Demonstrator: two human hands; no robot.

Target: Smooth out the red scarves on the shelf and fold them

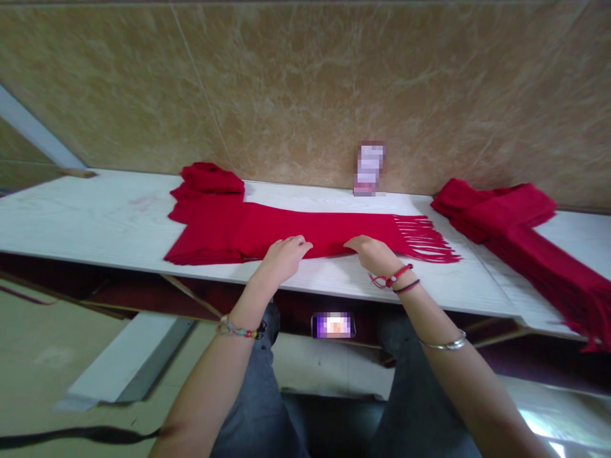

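A red scarf (286,226) lies folded lengthwise on a white tabletop, its fringe (424,238) spread toward the right. At its left end the cloth is bunched into a loose heap (210,184). My left hand (286,256) is at the scarf's near edge, its bent fingers closed on the cloth. A short way to the right, my right hand (373,253) pinches the same edge close to the fringe. Both thumbs are partly hidden, and the near edge bulges slightly between the hands.
Another red scarf (501,216) lies loosely folded on the right, its fringed end hanging over the front edge. A blurred pinkish item (370,168) leans against the tiled wall (305,95). Below the white tabletop (119,210), a lit phone-like screen (333,325) shows between my knees.
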